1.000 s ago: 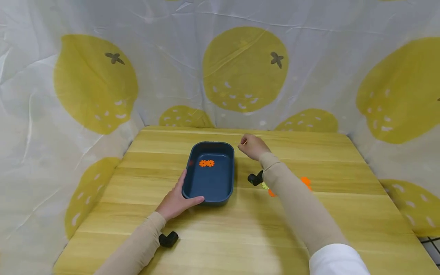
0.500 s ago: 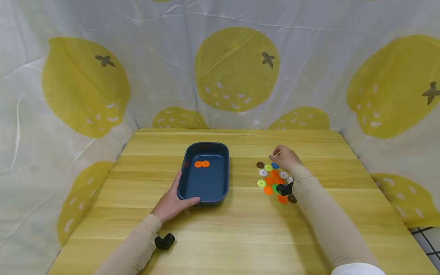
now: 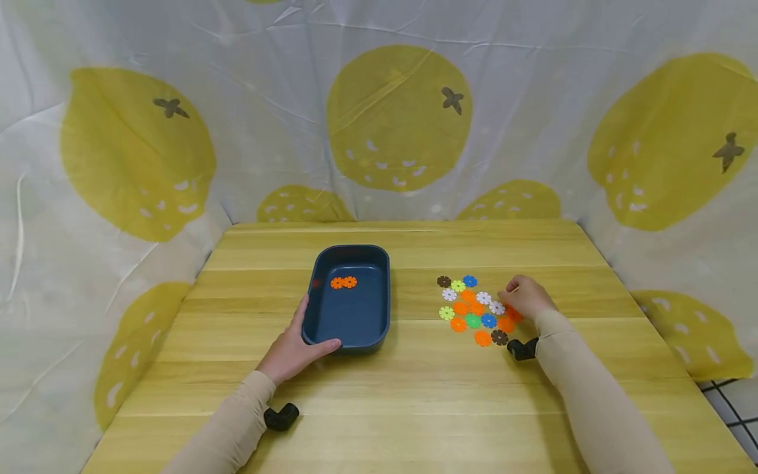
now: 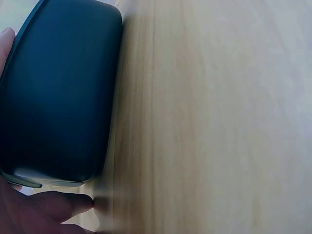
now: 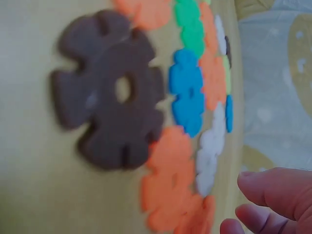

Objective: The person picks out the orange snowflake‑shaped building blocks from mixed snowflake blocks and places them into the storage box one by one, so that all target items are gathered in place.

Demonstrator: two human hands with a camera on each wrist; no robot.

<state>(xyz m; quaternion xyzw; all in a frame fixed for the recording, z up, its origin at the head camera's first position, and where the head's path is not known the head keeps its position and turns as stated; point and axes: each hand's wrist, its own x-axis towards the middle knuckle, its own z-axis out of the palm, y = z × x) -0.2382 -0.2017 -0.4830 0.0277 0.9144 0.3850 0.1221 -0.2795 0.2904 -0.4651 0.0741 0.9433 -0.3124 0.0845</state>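
Note:
The left hand [image 3: 294, 347] grips the near-left corner of a dark blue tray [image 3: 379, 339], thumb on its near rim, fingers along its left side. Two orange notched discs [image 3: 343, 282] lie inside the tray. The right hand [image 3: 529, 297] is over the right edge of a group of flower-shaped discs, fingers bent. In the right wrist view its fingers [image 5: 273, 192] stand apart with nothing seen between them, near white discs [image 5: 210, 151] and orange discs [image 5: 170, 180]. A brown disc [image 5: 109, 90] lies closest to that camera.
The discs lie flat on the wooden table [image 3: 379, 408] right of the tray: green [image 3: 473, 320], blue [image 3: 488, 320], yellow-green [image 3: 447, 313] and others. A lemon-print curtain [image 3: 284, 131] stands behind and beside the table. A black wrist device [image 3: 281, 417] sits below the left wrist.
The right hand has moved right and nearer, from beside the tray to the discs' right edge, uncovering the group. The left hand stays on the tray. The head view has shifted slightly.

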